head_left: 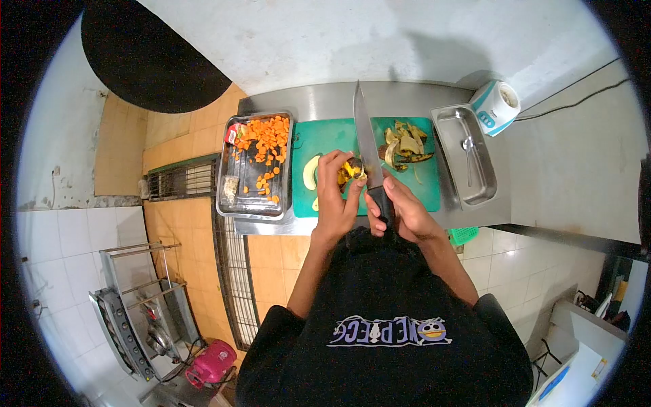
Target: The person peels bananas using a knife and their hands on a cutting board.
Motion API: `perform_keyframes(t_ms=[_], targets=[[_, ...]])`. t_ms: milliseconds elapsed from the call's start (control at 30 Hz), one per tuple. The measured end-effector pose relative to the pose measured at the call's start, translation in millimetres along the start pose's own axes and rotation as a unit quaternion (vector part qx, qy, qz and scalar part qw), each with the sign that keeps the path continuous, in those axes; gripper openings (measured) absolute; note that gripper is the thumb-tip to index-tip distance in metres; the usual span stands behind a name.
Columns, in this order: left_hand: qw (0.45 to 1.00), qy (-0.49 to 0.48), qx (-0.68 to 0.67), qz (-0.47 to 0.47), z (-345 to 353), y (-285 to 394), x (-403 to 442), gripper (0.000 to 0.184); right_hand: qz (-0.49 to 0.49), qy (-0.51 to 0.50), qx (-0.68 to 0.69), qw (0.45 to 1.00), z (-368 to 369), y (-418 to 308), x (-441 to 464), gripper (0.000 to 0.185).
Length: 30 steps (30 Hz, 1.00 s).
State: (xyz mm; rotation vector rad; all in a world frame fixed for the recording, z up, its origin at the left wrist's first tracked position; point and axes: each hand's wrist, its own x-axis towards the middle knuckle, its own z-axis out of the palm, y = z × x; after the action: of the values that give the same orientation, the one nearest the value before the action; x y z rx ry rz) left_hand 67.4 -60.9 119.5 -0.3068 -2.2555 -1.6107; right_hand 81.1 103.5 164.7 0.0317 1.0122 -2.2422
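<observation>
My left hand (333,198) is closed around a yellow banana with dark spots (352,168), held over the green cutting board (327,134). A large knife (367,139) is gripped by its black handle in my right hand (409,211). Its blade points away from me, with the lower part close beside the banana; whether they touch I cannot tell. Left of my left hand, a pale peeled banana (310,173) lies on the board, with another pale piece partly hidden below it. Banana peels (408,144) are heaped on the board's right side.
A metal tray (220,193) with orange carrot pieces (268,136), a red packet (234,133) and a small pale bag (230,188) stands at the left. On the right are a steel basin (490,176) holding a spoon (468,163), and a white-and-blue appliance (498,105).
</observation>
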Motion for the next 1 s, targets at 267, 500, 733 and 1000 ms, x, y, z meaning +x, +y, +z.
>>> perform_keyframes(t_ms=[267, 500, 733, 1000], targets=[[0.999, 0.026, 0.017, 0.021, 3, -2, -1, 0.039, -0.076, 0.038, -0.091, 0.992, 0, 18, 7, 0.051], [0.998, 0.059, -0.027, 0.01, 7, -6, -7, 0.037, -0.105, 0.051, -0.102, 0.988, 12, 19, 6, 0.049], [0.974, 0.088, -0.191, -0.084, 11, -3, -14, 0.038, -0.088, 0.094, -0.067, 0.989, 9, 20, 7, 0.046], [0.859, 0.185, -0.451, -0.156, 16, -9, -1, 0.049, -0.054, 0.099, -0.04, 0.993, 0, 24, 5, 0.047]])
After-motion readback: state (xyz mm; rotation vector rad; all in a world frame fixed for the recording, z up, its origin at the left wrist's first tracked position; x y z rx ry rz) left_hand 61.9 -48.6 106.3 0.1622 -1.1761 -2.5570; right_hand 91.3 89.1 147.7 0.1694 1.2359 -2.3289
